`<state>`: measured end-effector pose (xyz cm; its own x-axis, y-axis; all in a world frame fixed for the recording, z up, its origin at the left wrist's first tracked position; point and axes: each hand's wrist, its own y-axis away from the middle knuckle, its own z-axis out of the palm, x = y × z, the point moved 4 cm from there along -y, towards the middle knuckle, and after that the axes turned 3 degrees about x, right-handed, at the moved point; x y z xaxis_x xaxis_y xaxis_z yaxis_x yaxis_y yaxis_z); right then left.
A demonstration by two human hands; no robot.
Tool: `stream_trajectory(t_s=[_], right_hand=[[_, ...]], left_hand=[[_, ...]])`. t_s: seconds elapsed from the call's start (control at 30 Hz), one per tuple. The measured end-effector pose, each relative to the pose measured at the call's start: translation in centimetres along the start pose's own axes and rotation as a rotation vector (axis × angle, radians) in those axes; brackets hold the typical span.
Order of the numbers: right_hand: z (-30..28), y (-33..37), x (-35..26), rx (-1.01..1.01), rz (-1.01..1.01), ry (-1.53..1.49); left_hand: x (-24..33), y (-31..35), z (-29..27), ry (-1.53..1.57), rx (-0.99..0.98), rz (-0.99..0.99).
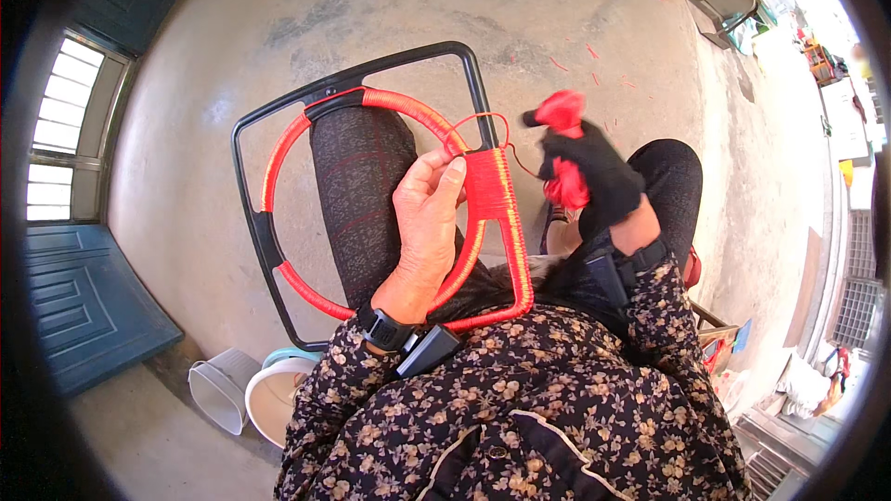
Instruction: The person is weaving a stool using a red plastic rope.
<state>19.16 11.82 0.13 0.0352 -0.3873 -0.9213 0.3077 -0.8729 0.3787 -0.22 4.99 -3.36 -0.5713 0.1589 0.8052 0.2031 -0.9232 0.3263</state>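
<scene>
Head view: the left hand pinches thumb and forefinger on the red wrapping of a black frame, held over the left thigh; the gloved right hand, motion-blurred, clutches a red bundle just beside it, above the grey floor

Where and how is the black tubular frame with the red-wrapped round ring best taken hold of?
Probably by its bare black top bar, right of the middle, from the far side. There the bar is slim, with an open gap between it and the round ring, so a hand could close around it. It also lies clear of the left hand at the red-wrapped block.
</scene>
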Motion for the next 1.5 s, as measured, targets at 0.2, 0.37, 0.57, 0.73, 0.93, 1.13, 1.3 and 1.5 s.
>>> stream_trajectory(t_s=[0.2, 0.37, 0.57, 0.73, 0.93, 1.13, 1.3, 1.5], right_hand=[[0.2, -1.2, 3.2, -0.022, 0.163, 0.037], [-1.0, -0.2, 1.6, 0.027, -0.007, -0.741], [3.9, 0.6, -2.1, -0.329, -0.105, -0.885], [5.4, 3.5, -3.0, -0.181, -0.008, -0.533], [-6.0, 4.0, -3.0, 0.604, -0.4, 0.176], [-24.4, 6.3, -0.6, 0.697, -0.515, -0.587], [-31.1, 7.6, -0.4, 0.836, -0.559, -0.597], [-47.6, 18.9, 0.0, 0.018, -0.64, -0.661]], left_hand=[[0.0, 0.1, -0.5, -0.015, 0.026, 0.005], [0.1, 0.2, -0.7, -0.008, 0.054, -0.002], [0.0, -0.2, -0.3, -0.084, 0.034, -0.003], [0.1, 0.0, 0.2, -0.152, -0.052, -0.087], [-0.6, 0.3, 0.9, 0.043, -0.219, -0.132], [-0.8, 1.5, 2.1, 0.052, -0.345, -0.263], [-1.4, 1.4, 2.5, -0.028, -0.408, -0.238], [-1.7, 0.9, 4.1, -0.001, -0.471, -0.271]])
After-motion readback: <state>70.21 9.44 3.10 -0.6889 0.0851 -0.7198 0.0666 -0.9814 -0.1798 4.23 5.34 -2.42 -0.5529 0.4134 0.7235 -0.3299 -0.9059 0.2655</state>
